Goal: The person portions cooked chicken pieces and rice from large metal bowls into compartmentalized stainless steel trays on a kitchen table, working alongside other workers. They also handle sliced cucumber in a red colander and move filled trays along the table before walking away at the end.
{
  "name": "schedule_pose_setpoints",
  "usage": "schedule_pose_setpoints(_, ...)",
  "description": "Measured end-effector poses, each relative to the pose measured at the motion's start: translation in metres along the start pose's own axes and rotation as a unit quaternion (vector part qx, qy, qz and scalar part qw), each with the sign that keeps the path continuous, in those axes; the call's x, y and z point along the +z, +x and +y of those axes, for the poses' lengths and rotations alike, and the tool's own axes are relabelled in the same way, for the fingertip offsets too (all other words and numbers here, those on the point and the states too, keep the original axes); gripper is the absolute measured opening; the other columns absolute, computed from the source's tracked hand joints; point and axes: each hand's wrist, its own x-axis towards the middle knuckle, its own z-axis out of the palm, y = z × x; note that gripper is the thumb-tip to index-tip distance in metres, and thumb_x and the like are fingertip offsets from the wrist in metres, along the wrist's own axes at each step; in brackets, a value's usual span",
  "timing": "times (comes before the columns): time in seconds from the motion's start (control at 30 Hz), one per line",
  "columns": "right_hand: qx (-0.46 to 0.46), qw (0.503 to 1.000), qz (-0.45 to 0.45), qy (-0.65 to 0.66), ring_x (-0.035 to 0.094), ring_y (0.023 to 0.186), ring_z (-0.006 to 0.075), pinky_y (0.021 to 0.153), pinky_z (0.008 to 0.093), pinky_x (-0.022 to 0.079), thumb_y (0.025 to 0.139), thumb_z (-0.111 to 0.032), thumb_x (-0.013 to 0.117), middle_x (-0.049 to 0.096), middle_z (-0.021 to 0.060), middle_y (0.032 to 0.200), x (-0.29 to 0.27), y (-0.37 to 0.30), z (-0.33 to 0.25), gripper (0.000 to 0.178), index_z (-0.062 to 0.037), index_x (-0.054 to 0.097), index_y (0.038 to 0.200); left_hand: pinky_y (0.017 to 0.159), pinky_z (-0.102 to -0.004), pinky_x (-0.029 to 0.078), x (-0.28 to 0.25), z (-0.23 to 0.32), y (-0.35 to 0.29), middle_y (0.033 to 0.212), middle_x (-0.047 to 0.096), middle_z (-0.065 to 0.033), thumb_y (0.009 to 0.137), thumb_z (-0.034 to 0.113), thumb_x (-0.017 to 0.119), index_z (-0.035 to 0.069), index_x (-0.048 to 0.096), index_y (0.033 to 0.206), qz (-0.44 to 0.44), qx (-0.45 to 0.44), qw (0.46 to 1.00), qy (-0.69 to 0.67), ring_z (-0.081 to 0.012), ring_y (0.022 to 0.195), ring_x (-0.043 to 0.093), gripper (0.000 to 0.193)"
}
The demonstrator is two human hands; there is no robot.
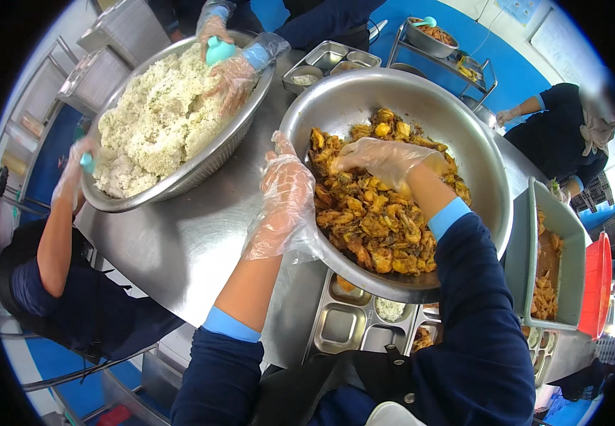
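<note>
A wide metal bowl [478,177] in front of me holds a heap of yellow-brown cooked meat pieces [385,231] that look like chicken. My right hand [385,160], in a clear plastic glove, reaches into the heap from above. Its fingers curl down over some pieces and partly hide them. At the bowl's left rim is my left hand [284,195], gloved too, its fingers drawn in against the metal edge. The far side of those fingers is hidden. Below the bowl, partly covered by it, lie compartment trays [341,328] with small portions of rice and meat.
At left, a large metal basin [215,156] of rice is worked by other people's gloved hands [233,78] with turquoise scoops. A grey-green tub [570,263] and red basket [597,287] stand at right. Behind are a metal compartment tray [332,55] and a trolley [449,67].
</note>
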Motion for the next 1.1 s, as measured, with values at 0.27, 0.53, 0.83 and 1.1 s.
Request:
schedule_pose_setpoints(0.27, -0.159, 0.887, 0.108, -0.420, 0.051, 0.139, 0.0275, 0.122, 0.0441, 0.039, 0.096, -0.011, 0.069, 0.058, 0.0100, 0.146, -0.045, -0.033, 0.012, 0.041, -0.0175, 0.067, 0.137, 0.104, -0.0477, 0.054, -0.008, 0.004, -0.001, 0.145, 0.049, -0.0401, 0.093, 0.003, 0.055, -0.005, 0.019, 0.163, -0.024, -0.012, 0.999, -0.028, -0.0483, 0.125, 0.062, 0.079)
schedule_pose_setpoints(0.53, 0.061, 0.780, 0.228, -0.579, 0.058, 0.133, 0.0338, 0.117, 0.0437, 0.044, 0.091, -0.026, 0.072, 0.062, 0.0177, 0.142, -0.109, -0.062, 0.022, 0.048, -0.0108, 0.065, 0.136, 0.102, -0.0451, 0.055, -0.002, 0.002, 0.000, 0.139, 0.054, -0.0396, 0.093, 0.005, 0.058, -0.006, 0.018, 0.163, -0.020, -0.012, 1.000, -0.010, -0.0461, 0.121, 0.065, 0.082)
schedule_pose_setpoints(0.83, -0.108, 0.945, 0.092, -0.293, 0.067, 0.117, 0.0350, 0.098, 0.0471, 0.055, 0.084, -0.015, 0.082, 0.065, 0.0260, 0.132, 0.046, 0.022, -0.023, 0.057, -0.0038, 0.063, 0.136, 0.092, -0.0438, 0.058, 0.006, -0.005, 0.001, 0.130, 0.058, -0.0344, 0.091, 0.006, 0.062, -0.005, 0.011, 0.164, 0.004, 0.007, 1.000, -0.011, -0.0410, 0.106, 0.070, 0.090)
schedule_pose_setpoints(1.1, -0.046, 0.785, 0.293, -0.544, 0.068, 0.114, 0.0356, 0.099, 0.0459, 0.056, 0.088, -0.013, 0.065, 0.072, 0.0197, 0.121, 0.022, 0.083, 0.002, 0.037, -0.0014, 0.069, 0.123, 0.092, -0.0473, 0.058, 0.041, -0.024, 0.014, 0.127, 0.060, -0.0297, 0.096, 0.018, 0.067, -0.005, 0.018, 0.163, 0.105, 0.057, 0.991, 0.053, -0.0413, 0.107, 0.070, 0.086)
